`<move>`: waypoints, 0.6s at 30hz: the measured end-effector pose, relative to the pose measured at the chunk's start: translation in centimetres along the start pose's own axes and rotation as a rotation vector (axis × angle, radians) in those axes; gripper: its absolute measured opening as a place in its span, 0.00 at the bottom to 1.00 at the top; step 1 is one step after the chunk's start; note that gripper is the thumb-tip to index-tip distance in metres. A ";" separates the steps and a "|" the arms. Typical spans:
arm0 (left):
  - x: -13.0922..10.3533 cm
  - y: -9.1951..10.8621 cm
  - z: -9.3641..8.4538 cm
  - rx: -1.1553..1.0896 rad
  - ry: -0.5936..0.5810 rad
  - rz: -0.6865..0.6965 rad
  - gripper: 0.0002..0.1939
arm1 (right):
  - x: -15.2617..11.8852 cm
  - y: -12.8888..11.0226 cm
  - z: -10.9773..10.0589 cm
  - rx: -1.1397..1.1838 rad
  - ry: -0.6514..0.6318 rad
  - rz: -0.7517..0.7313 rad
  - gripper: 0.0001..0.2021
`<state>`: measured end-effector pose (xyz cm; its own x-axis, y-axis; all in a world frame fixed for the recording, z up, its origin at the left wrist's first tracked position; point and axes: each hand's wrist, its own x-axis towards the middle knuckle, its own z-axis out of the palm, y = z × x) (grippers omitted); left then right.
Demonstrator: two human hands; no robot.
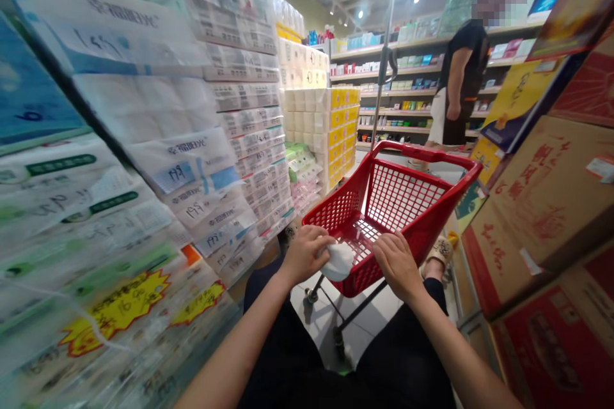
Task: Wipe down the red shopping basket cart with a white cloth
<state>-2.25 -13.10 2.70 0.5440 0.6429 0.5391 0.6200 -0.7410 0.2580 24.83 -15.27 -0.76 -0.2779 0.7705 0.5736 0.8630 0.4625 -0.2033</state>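
A red plastic shopping cart (pixel 432 204) with a mesh basket stands right in front of me, its handle bar at the far end. Between the fingers of my left hand (pixel 307 252) is a crumpled white cloth or tissue (pixel 338 261), held at the left corner of the basket's near rim. My right hand (pixel 397 263) is curled over the near rim on the right side, its fingertips partly hidden. No goods show inside the basket.
Stacked packs of tissue paper (pixel 177 160) rise close on the left. Cardboard boxes (pixel 542 217) line the right side. Beyond the cart, a person in dark clothes (pixel 463 70) stands near shelves of small goods (pixel 412 67). A glass door with a handle (pixel 389 64) is ahead.
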 end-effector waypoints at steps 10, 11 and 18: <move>-2.5 4.8 3.0 -0.304 0.022 0.043 0.16 | 0.9 0.2 -0.8 0.089 -0.010 -0.019 0.17; -2.6 5.4 3.2 -0.308 0.030 0.047 0.16 | 0.9 0.2 -1.1 0.107 -0.020 -0.024 0.17; -2.0 2.7 3.9 0.032 -0.100 0.267 0.14 | 1.3 0.7 -2.4 0.208 -0.059 -0.027 0.18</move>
<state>0.57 -15.62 -0.78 0.7426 0.4429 0.5024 0.4637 -0.8813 0.0916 26.10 -15.00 1.77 -0.3289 0.7783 0.5349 0.7513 0.5588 -0.3511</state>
